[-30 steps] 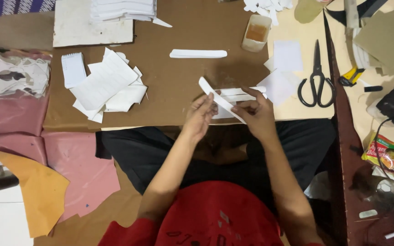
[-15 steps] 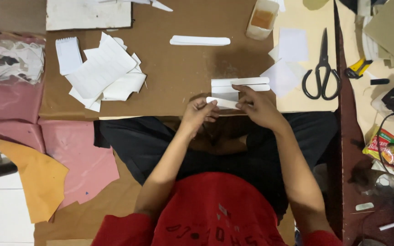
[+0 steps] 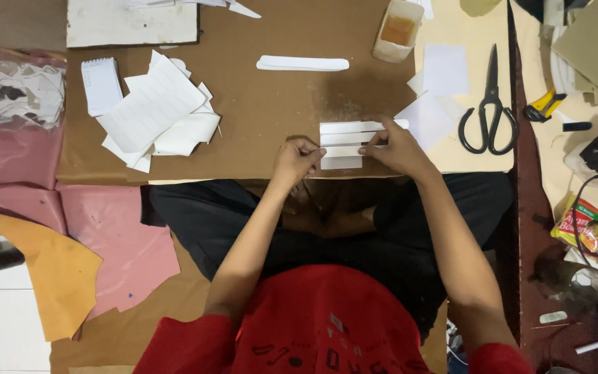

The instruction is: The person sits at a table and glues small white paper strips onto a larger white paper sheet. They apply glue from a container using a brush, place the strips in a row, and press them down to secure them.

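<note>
A folded white paper piece [image 3: 344,142] with several parallel pleats lies flat on the brown cardboard sheet [image 3: 264,111] near its front edge. My left hand [image 3: 297,158] pinches the paper's left end with fingers closed on it. My right hand [image 3: 394,147] presses down on its right end, fingers spread over the strips. Both forearms reach forward from my red shirt over black trousers.
A heap of white paper sheets [image 3: 153,114] lies at the left, a long white strip [image 3: 302,64] farther back. A small plastic cup [image 3: 397,31] stands behind. Black scissors [image 3: 489,104] rest at the right. Pink [image 3: 105,235] and yellow [image 3: 53,273] sheets lie on the floor.
The paper, first held tilted in the air between both hands, has come down flat onto the cardboard. Both hands moved forward with it and now press its ends.
</note>
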